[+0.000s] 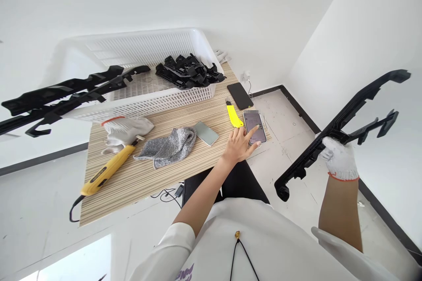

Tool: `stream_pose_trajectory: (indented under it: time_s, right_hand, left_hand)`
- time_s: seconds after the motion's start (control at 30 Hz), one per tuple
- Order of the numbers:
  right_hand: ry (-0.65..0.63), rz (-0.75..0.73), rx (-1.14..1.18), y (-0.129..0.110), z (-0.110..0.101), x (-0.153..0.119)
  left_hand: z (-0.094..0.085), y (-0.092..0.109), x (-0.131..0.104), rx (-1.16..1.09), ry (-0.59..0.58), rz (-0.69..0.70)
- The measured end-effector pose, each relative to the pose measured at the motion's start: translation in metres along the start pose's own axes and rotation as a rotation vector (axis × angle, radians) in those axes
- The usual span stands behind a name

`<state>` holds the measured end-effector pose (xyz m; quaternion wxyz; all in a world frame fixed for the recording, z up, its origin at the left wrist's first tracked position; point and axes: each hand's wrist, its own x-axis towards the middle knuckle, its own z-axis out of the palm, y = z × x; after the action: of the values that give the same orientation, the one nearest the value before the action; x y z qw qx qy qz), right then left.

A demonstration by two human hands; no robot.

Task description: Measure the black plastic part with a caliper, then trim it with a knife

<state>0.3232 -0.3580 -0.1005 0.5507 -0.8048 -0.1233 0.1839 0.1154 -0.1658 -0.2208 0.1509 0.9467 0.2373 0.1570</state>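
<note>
1. While I watch through the head camera, the long black plastic part (343, 127) shows as a slim ribbed bar with hooked brackets at its ends; it hangs in the air well to the right of the striped wooden table (132, 180), above the floor.
2. I see my right hand (339, 158), in a white knit glove, clamped around the bar near its middle, fingers wrapped fully shut on it.
3. I see my left hand (240, 142), bare, lying flat at the table's right edge; its fingers are spread apart and the forefinger touches the screen of a phone (254, 126); it grips nothing.
4. The bar's long axis runs diagonally, the lower end pointing down toward the table's near right corner, the upper end rising up and away from the table; a forked arm branches off near the glove.
5. Just beside the phone on the table lies a yellow scraper (234, 116).
</note>
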Motion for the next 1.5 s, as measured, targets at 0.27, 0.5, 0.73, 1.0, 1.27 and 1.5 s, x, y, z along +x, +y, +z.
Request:
stream_pose_trajectory:
  time_s: [0.27, 0.5, 0.73, 1.0, 1.27, 1.5]
  right_hand:
    - [-0.108, 0.010, 0.218, -0.007, 0.006, -0.004]
    - [-0.381, -0.070, 0.257, -0.048, 0.114, -0.016]
    - [-0.545, -0.686, -0.263, -0.110, 0.174, -0.043]
    - [-0.152, -1.014, -0.774, -0.173, 0.164, -0.042]
    - [-0.025, -1.194, -1.060, -0.198, 0.194, -0.051]
    - [-0.201, -1.218, -1.135, -0.189, 0.223, -0.072]
  left_hand:
    - [-0.009, 0.001, -0.006, -0.240, -0.015, -0.014]
    - [-0.020, 0.024, -0.071, -1.301, -0.218, 0.009]
    - [-0.042, 0.020, -0.128, -1.627, 0.069, -0.471]
    - [-0.063, -0.008, -0.169, -1.530, 0.214, -0.537]
    - [-0.059, -0.023, -0.203, -1.449, 0.219, -0.565]
    - [-0.071, -0.029, -0.221, -1.380, 0.282, -0.623]
